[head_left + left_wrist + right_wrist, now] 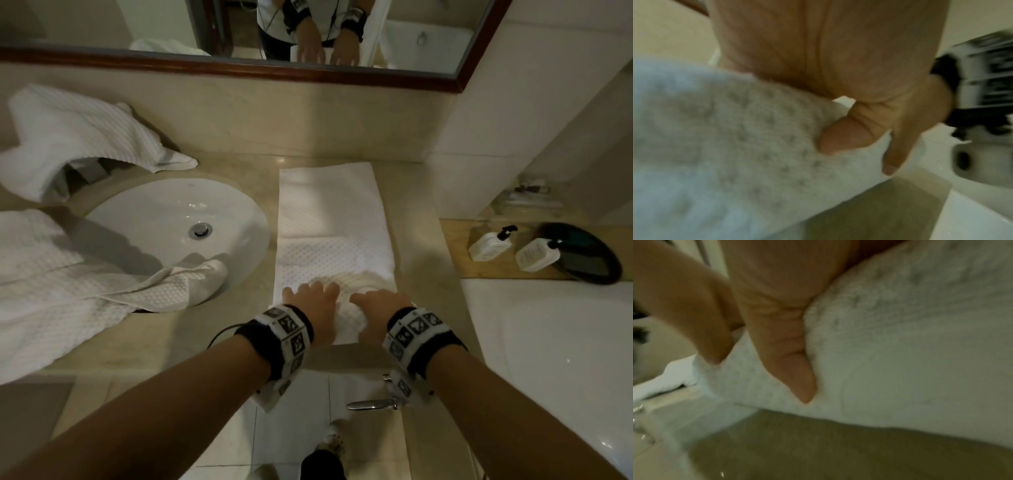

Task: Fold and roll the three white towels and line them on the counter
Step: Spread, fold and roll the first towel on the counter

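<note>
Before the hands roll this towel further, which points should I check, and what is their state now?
1. Both hands on the roll: ok. The left hand and right hand rest on the rolled end.
2. The folded towel lies flat ahead: ok.
3. Counter beside the strip is bare: ok.
4. Roll is even in thickness: cannot tell, the hands cover it.
5. Other two towels folded: not ok. One lies crumpled behind the sink, one hangs over its rim.
</note>
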`<move>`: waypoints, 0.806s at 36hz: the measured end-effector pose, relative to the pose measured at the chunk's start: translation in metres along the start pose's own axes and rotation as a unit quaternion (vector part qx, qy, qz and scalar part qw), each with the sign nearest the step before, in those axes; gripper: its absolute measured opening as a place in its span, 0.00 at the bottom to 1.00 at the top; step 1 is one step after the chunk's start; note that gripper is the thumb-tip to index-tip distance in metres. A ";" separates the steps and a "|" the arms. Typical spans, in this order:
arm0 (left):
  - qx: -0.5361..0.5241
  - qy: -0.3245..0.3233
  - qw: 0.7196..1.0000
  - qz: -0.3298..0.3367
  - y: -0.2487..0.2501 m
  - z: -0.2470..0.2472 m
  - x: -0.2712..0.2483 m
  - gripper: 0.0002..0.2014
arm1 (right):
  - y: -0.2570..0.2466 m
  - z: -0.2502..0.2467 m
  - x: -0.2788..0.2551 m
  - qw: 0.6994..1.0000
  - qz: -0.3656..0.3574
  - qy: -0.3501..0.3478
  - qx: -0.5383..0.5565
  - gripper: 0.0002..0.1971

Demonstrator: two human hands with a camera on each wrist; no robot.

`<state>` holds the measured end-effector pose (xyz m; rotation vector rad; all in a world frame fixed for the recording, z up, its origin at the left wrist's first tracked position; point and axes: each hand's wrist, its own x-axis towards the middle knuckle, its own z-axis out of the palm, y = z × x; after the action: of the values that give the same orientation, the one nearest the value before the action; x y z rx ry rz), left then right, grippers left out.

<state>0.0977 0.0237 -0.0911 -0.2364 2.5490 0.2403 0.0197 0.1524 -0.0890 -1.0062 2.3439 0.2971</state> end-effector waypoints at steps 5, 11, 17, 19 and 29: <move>0.036 0.047 0.998 0.001 0.011 0.018 -0.004 0.42 | 0.007 -0.013 0.019 0.993 0.003 -0.084 0.085 0.33; 0.026 0.029 0.999 0.035 0.002 0.001 0.011 0.40 | 0.015 -0.013 0.024 0.987 -0.019 -0.102 0.121 0.31; -0.022 -0.055 0.998 0.032 0.000 -0.017 0.027 0.35 | 0.022 0.002 0.008 0.998 -0.059 0.029 0.002 0.45; -0.046 -0.083 0.995 0.032 -0.001 -0.022 0.033 0.29 | 0.020 0.007 0.000 0.998 -0.041 0.048 -0.025 0.50; -0.123 -0.133 0.983 -0.021 -0.002 -0.035 0.045 0.41 | 0.011 0.021 0.012 0.998 0.022 0.036 -0.046 0.68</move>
<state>0.0434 0.0086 -0.0875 -0.3277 2.2461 0.5351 0.0139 0.1613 -0.1136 -1.0253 2.4387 0.3960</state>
